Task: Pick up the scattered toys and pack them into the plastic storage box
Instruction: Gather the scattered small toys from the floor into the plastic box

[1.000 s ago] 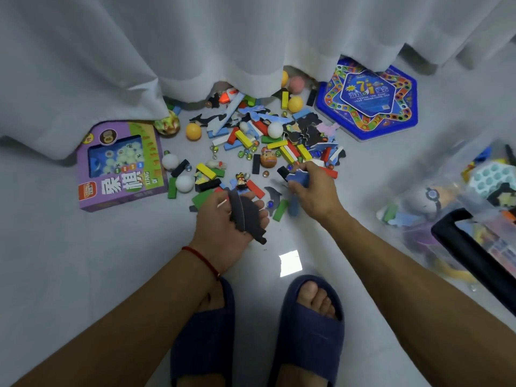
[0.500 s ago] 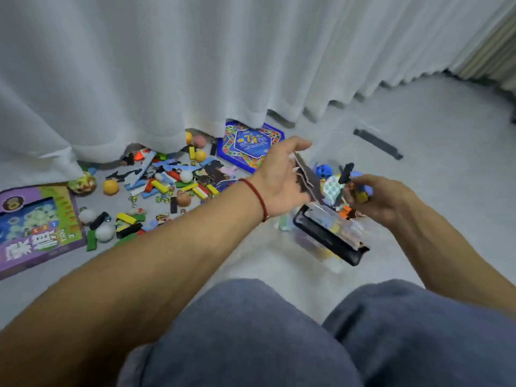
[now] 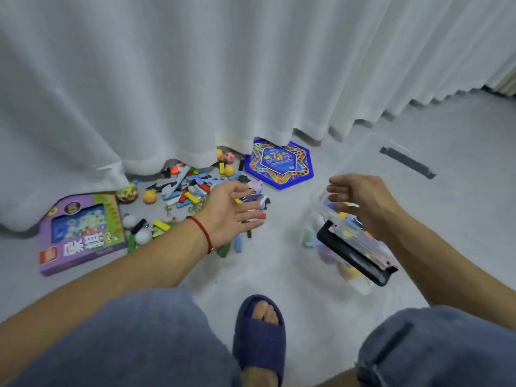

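Head view, looking down at a grey floor (image 3: 279, 263) edged by a white curtain (image 3: 195, 79). Left hand (image 3: 229, 210) stretched out above the scattered toys (image 3: 192, 191), palm turned up, fingers straight and spread, nothing held; red string bracelet (image 3: 202, 230) at the wrist. Right hand (image 3: 360, 199) poised over the plastic storage box (image 3: 346, 241), fingers loosely bent and blurred, nothing visibly gripped. Box clear-walled, standing on the floor at the right, well apart from the toy heap, with a black handle (image 3: 354, 252) along its near rim and coloured pieces showing through the wall. Toy heap at the foot of the curtain: coloured blocks, flat animal-shaped pieces, marbles, an orange ball (image 3: 150, 196), two white balls (image 3: 143, 236), a pink ball (image 3: 229, 157) partly under the hem. Purple game box (image 3: 81, 233) lying flat at the left of the heap; blue hexagonal game board (image 3: 279, 164) at the right of it, one corner under the curtain. Dark strip (image 3: 407, 162) lying alone on the floor far right. Near edge: knees in grey shorts (image 3: 125, 339) and one foot in a navy slipper (image 3: 259, 339).
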Action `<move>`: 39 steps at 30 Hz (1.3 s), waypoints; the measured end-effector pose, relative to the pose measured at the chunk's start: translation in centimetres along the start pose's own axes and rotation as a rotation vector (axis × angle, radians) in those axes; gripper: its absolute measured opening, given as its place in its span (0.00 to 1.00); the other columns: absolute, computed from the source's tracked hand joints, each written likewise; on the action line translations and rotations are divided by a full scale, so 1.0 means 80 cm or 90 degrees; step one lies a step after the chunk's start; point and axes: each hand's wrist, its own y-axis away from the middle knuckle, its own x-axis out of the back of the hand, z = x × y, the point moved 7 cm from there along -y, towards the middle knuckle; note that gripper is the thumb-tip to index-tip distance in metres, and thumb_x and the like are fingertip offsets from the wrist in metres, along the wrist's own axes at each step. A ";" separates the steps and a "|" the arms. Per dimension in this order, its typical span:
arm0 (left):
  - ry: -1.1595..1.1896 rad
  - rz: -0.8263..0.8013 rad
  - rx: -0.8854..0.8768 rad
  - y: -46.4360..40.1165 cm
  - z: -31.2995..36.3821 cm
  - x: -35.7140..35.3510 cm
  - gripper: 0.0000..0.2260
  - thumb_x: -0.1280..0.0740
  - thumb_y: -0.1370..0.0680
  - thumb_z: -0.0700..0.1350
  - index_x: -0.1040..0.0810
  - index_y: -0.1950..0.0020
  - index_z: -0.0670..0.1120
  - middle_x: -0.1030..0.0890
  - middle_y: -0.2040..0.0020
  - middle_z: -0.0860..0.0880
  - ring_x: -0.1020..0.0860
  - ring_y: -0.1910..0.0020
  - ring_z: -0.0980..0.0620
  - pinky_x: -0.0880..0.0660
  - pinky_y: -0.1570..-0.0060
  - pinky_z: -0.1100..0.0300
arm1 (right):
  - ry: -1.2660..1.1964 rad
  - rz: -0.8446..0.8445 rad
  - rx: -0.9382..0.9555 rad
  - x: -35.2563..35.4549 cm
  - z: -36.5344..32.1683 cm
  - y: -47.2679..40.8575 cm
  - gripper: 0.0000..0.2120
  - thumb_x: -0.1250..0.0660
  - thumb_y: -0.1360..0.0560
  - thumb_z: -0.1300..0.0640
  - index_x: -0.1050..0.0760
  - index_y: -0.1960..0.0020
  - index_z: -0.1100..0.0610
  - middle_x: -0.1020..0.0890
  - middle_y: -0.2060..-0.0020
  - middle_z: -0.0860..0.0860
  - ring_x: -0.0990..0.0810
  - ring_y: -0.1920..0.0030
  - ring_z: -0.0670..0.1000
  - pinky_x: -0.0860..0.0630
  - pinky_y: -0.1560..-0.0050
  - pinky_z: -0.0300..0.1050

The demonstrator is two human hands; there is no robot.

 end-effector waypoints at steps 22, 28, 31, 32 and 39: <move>-1.081 0.564 -0.253 -0.135 0.145 0.389 0.23 0.32 0.30 0.51 0.26 0.38 0.45 0.29 0.38 0.36 0.31 0.41 0.34 0.32 0.42 0.45 | 0.834 -0.259 0.539 -0.462 0.099 -0.233 0.20 0.29 0.25 0.57 0.27 0.35 0.58 0.25 0.40 0.60 0.29 0.39 0.62 0.27 0.41 0.57; -1.218 0.565 -0.188 -0.184 0.159 0.406 0.28 0.37 0.32 0.62 0.29 0.36 0.50 0.35 0.32 0.35 0.33 0.38 0.34 0.29 0.45 0.43 | 0.690 -0.145 0.607 -0.462 0.085 -0.227 0.07 0.32 0.28 0.60 0.25 0.52 0.61 0.23 0.57 0.58 0.27 0.55 0.59 0.29 0.49 0.55; -1.186 0.571 -0.174 -0.187 0.159 0.409 0.22 0.31 0.31 0.59 0.25 0.40 0.53 0.40 0.28 0.35 0.37 0.36 0.31 0.29 0.41 0.41 | 0.562 -0.132 0.539 -0.436 0.085 -0.205 0.06 0.39 0.24 0.58 0.26 0.54 0.59 0.24 0.61 0.56 0.27 0.60 0.57 0.28 0.58 0.53; -1.188 0.574 -0.176 -0.187 0.160 0.410 0.20 0.30 0.32 0.58 0.24 0.41 0.54 0.42 0.27 0.35 0.37 0.35 0.30 0.29 0.40 0.41 | 0.577 -0.153 0.531 -0.433 0.094 -0.199 0.06 0.39 0.23 0.57 0.26 0.53 0.58 0.23 0.60 0.55 0.26 0.60 0.56 0.28 0.61 0.51; -1.161 0.637 -0.158 -0.179 0.152 0.427 0.19 0.31 0.31 0.62 0.20 0.47 0.51 0.32 0.37 0.33 0.35 0.38 0.34 0.37 0.42 0.46 | 0.768 -0.253 0.512 -0.436 0.151 -0.167 0.14 0.34 0.21 0.51 0.30 0.39 0.56 0.28 0.47 0.56 0.25 0.60 0.54 0.23 0.65 0.50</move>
